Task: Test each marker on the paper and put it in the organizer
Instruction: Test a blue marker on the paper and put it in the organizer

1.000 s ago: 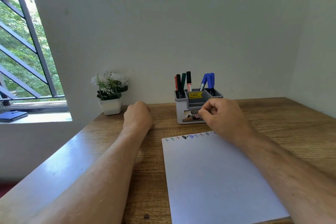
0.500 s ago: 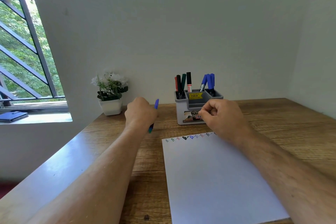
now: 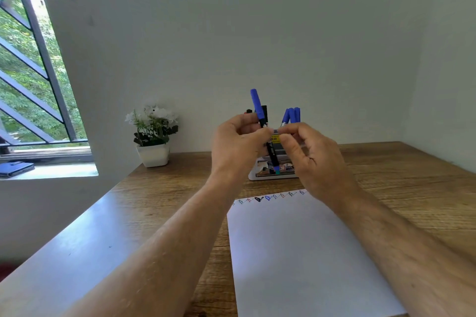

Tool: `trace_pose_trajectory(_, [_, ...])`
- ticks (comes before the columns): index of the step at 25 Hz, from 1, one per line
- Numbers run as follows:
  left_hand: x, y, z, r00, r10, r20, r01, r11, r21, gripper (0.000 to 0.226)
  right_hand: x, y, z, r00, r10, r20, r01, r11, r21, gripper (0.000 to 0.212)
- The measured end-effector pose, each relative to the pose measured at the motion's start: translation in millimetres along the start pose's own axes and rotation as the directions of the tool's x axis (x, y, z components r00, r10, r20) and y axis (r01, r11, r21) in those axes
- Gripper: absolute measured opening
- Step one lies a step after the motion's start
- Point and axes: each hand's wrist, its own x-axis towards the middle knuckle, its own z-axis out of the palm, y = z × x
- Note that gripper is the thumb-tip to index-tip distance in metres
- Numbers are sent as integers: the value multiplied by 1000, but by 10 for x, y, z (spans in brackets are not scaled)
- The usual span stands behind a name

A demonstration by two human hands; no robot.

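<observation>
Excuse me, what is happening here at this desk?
A person is testing markers. The left hand holds a blue-capped marker upright in front of the grey organizer, and the right hand meets it at the barrel, fingertips pinched close to it. The cap is on, so this one is not yet tested. Other markers already stand in the organizer. The paper on the wooden desk has a row of small coloured test marks along its far edge.

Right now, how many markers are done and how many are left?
Several are done: scribbles line the paper's top edge, and markers stand in the organizer. The left hand holds a blue-capped marker, the right hand touching it. No other loose markers show.
</observation>
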Motion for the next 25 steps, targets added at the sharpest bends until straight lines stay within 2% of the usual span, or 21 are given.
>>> trace_pose_trajectory(3, [-28, -13, 47, 994, -75, 75, 83, 992, -100, 22, -1, -25, -14, 999, 21, 42, -22, 1000, 22, 39])
trace_pose_trajectory(8, [-16, -19, 5, 991, -91, 98, 101, 990, -94, 21, -21, -15, 9, 1000, -2, 6, 2, 998, -64, 26])
trace_pose_trajectory(12, [45, 16, -53, 999, -31, 22, 32, 998, -56, 13, -11, 9, -13, 993, 94, -69, -99, 992, -79, 7])
trace_pose_trajectory(15, [114, 67, -163, 1000, -22, 7, 22, 993, -114, 10, -23, 22, -7, 992, 122, -29, -124, 987, -106, 9])
trace_pose_trajectory(19, [80, 24, -150, 995, -78, 68, 80, 996, -34, 14, -33, 35, 18, 986, 151, 71, -141, 981, -131, 13])
trace_pose_trajectory(25, [52, -45, -94, 982, -154, 107, 159, 987, -39, 23, -29, 34, 28, 994, 60, 88, -50, 992, -114, 21])
